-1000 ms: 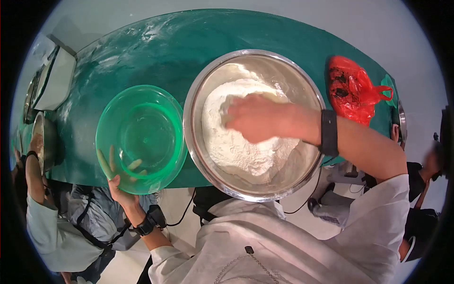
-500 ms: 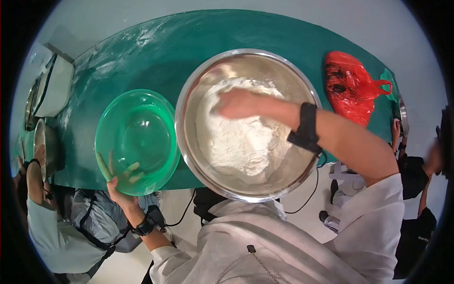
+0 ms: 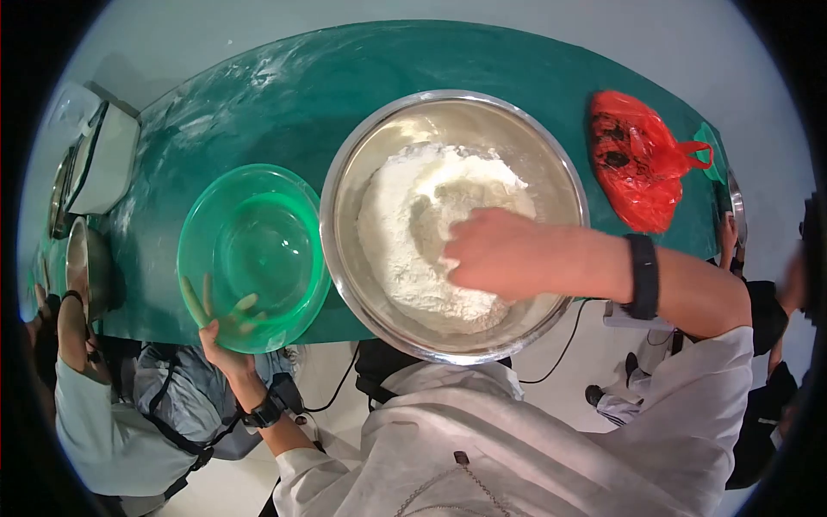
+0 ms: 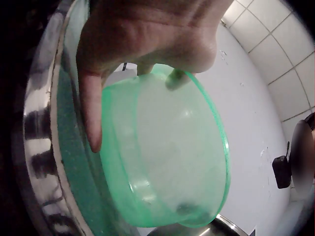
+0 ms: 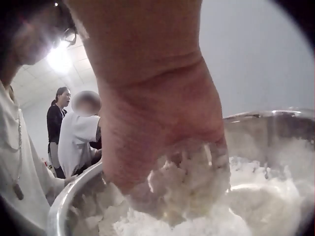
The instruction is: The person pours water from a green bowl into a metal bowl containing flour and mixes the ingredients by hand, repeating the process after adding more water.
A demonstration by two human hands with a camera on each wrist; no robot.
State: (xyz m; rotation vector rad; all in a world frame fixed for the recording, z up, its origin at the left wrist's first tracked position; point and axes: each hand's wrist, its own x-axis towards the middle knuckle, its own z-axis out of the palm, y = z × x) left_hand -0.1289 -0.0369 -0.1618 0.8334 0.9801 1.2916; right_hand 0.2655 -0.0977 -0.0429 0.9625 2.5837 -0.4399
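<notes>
My left hand (image 3: 227,343) grips the near left side of a translucent green plastic basin (image 3: 194,228); its fingers show through the wall. In the left wrist view, one long finger of that left hand (image 4: 142,44) lies along the outside of the green basin (image 4: 172,142). Beside it on the right stands a wide steel bowl (image 3: 551,155) heaped with white flour (image 3: 396,250). My right hand (image 3: 504,254) is down in the flour, right of a damp hollow. Seen from the right wrist, the right hand (image 5: 162,128) has curled fingers, coated with and holding clumps of wet flour.
A red plastic bag (image 3: 637,164) lies on the green table (image 3: 284,95) at the right. At the far left are a white box (image 3: 112,164) and another metal bowl (image 3: 96,267), with a person's arm reaching there. Flour dust streaks the table's back left. More people stand at the right edge.
My right hand has moved from the flour's upper left toward its near right side, uncovering the damp hollow. The left hand keeps its hold on the green basin, almost unmoved.
</notes>
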